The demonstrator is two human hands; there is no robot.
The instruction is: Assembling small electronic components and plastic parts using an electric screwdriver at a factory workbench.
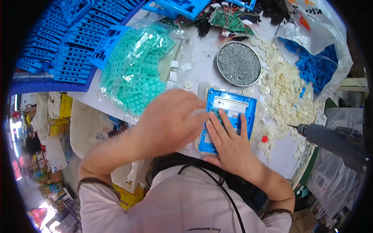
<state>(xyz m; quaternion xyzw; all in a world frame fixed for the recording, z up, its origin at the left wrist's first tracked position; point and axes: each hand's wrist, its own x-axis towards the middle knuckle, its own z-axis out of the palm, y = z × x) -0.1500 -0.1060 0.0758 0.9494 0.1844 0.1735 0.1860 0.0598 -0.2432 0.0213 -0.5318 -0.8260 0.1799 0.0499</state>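
Observation:
A blue plastic housing [233, 106] lies flat on the white table in front of me. My right hand [229, 141] rests on its lower half, fingers spread and pressing down. My left hand [171, 120] hovers just left of the housing, blurred, fingers curled toward its left edge; I cannot make out anything between its fingers. A clear bag of teal rubber keypads [138, 66] sits beyond my left hand.
A round tin of small grey screws [238, 64] stands behind the housing. A heap of white rubber buttons [285, 93] spreads to the right. An electric screwdriver [334, 141] hangs at the right. Blue trays [66, 50], circuit boards [229, 19] and a bag of blue parts [314, 64] lie around.

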